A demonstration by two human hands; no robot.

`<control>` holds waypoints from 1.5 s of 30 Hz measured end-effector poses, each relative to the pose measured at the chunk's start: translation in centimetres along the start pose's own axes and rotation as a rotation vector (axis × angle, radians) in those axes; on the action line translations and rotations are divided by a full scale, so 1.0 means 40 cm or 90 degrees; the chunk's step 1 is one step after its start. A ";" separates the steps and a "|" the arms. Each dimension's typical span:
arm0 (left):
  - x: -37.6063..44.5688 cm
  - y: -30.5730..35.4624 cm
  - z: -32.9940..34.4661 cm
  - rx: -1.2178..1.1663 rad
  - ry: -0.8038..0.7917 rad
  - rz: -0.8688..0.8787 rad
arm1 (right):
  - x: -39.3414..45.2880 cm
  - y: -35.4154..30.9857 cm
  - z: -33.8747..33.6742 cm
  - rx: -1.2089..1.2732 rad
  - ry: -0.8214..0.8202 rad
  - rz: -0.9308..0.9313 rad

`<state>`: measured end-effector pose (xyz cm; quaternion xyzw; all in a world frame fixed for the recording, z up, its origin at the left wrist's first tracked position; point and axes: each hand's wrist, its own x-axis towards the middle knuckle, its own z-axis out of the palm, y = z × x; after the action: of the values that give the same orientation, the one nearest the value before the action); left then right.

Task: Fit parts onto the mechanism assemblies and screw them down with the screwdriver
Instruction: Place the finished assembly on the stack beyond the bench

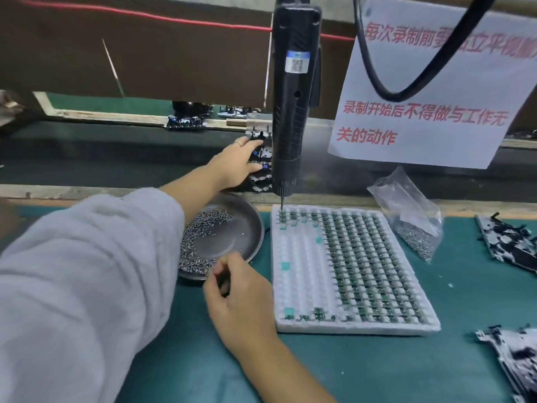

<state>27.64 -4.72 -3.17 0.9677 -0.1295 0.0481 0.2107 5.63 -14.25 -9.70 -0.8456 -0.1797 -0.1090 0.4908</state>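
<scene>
Reaching my left hand [236,164] across the bench, I am gripping the stack of mechanism assemblies [261,167] on the conveyor, fingers curled round them. Nearer me, my right hand [232,289] is pinching something small at the screw dish [229,237]; the screwdriver [295,94] is hanging above the parts tray [348,271].

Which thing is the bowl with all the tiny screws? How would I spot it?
Find the big white tray full of little green parts on the green table. Just left of it, near the table's far edge, sits a round dark dish. Nothing else there is round, and shiny little screws are piled along its left side, with the right hand at its near rim.
</scene>
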 end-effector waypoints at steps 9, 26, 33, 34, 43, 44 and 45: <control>-0.019 0.005 0.001 0.025 0.070 0.032 | 0.002 0.002 0.006 0.029 0.025 -0.013; -0.492 0.003 -0.183 -0.021 0.407 -0.015 | -0.011 -0.002 0.002 0.100 0.058 0.008; -0.830 -0.030 -0.167 0.182 0.348 0.066 | -0.049 -0.027 -0.004 0.218 0.176 -0.084; -0.864 -0.035 -0.151 0.209 0.336 0.087 | -0.053 -0.026 -0.005 0.223 0.204 -0.098; -0.926 -0.065 -0.043 0.220 0.199 0.174 | -0.086 -0.026 -0.009 -0.067 -0.098 -0.416; -0.920 -0.073 -0.042 0.198 0.179 0.163 | -0.083 -0.026 -0.005 -0.121 -0.158 -0.431; -0.913 -0.081 -0.044 0.172 0.169 0.147 | -0.082 -0.026 -0.001 -0.175 -0.199 -0.438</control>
<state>-6.68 7.29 -8.25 0.9510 -0.2029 0.2161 0.0874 2.23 -14.47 -10.04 -0.8001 -0.5085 -0.1604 0.2748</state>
